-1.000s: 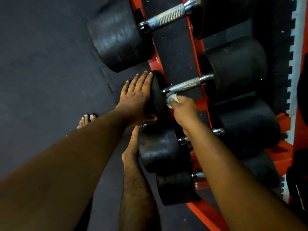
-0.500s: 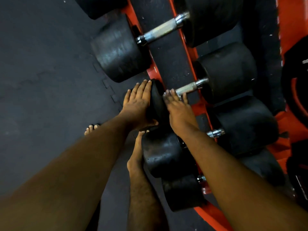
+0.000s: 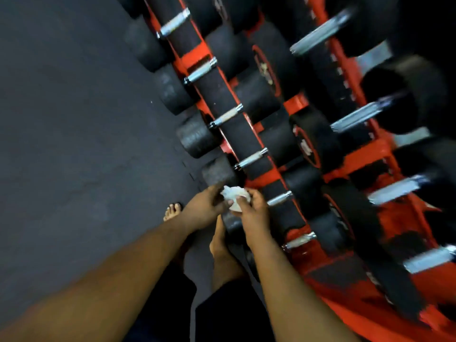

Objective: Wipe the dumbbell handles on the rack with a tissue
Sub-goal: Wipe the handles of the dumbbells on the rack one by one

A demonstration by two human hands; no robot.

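A crumpled white tissue (image 3: 234,195) sits between both my hands, just off the front of the red rack (image 3: 267,180). My left hand (image 3: 206,208) pinches its left side and my right hand (image 3: 251,211) grips it from the right. Black dumbbells with chrome handles lie in a row on the lower tier. The nearest handle (image 3: 280,198) is right beside my right hand, and another handle (image 3: 251,159) lies just above it. Neither hand touches a dumbbell. The frame is blurred by motion.
An upper tier of larger dumbbells (image 3: 404,95) fills the right side. Dark rubber floor mats (image 3: 74,144) stretch to the left. My bare feet (image 3: 172,211) stand close to the rack's front weights (image 3: 195,137).
Both hands have left the dumbbell and come together on the tissue. The view has pulled back, showing much more of the rack.
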